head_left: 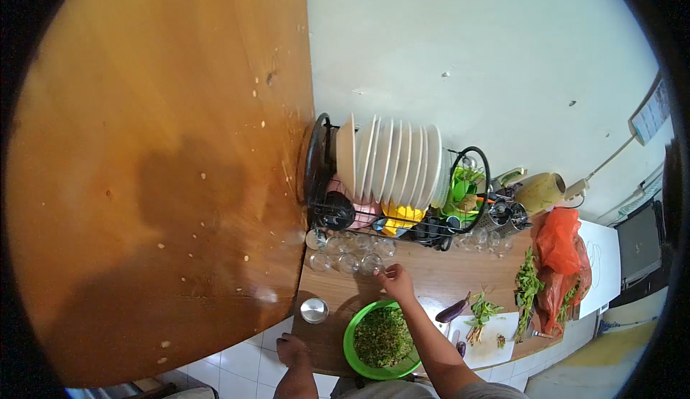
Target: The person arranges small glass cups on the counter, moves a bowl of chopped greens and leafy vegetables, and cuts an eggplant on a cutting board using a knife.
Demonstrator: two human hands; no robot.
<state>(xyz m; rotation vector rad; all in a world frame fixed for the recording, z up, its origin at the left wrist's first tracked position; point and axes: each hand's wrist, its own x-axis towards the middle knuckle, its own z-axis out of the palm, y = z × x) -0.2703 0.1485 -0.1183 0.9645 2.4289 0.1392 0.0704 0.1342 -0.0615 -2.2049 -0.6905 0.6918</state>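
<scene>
My right hand point(395, 282) reaches over the wooden table with thumb and fingers pinched at the rim of a clear drinking glass point(371, 263). That glass stands at the near right end of a cluster of several glasses point(347, 262). My left hand point(292, 351) is by the table's front edge, its fingers curled in and nothing visible in them. Just beyond it sits a round silver metal container point(314, 310). Between my arms is a green basin point(351, 349) filled with chopped greens point(383, 336).
A black dish rack point(316, 176) with upright white plates point(394, 162) stands against the wall. To the right are an eggplant point(452, 311), leafy stems point(483, 311) on a white cutting board point(496, 349), and a red plastic bag point(558, 241). A brown wooden panel point(144, 183) borders the left.
</scene>
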